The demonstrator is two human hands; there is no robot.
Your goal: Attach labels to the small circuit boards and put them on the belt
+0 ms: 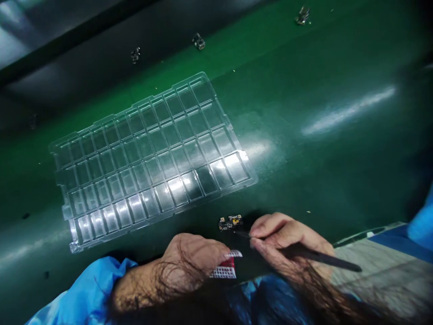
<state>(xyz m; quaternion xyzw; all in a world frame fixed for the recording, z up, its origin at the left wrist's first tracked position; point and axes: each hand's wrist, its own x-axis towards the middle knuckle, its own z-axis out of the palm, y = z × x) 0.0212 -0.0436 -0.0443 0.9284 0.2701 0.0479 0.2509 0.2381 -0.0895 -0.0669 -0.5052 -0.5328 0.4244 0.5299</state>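
My right hand (287,241) pinches dark tweezers (314,255), and their tip rests beside a small black circuit part (230,222) with yellow bits lying on the green belt. My left hand (191,264) is curled shut on a small red and white sheet of dotted labels (226,266), just below that part. A clear plastic tray (152,158) with many empty cells lies on the belt above and to the left of both hands. Blue sleeves cover both forearms.
The green conveyor belt (321,135) fills the view. Three small metal parts lie far up the belt: one (135,55), a second (199,41) and a third (302,16). A pale bench edge (379,262) shows at the lower right.
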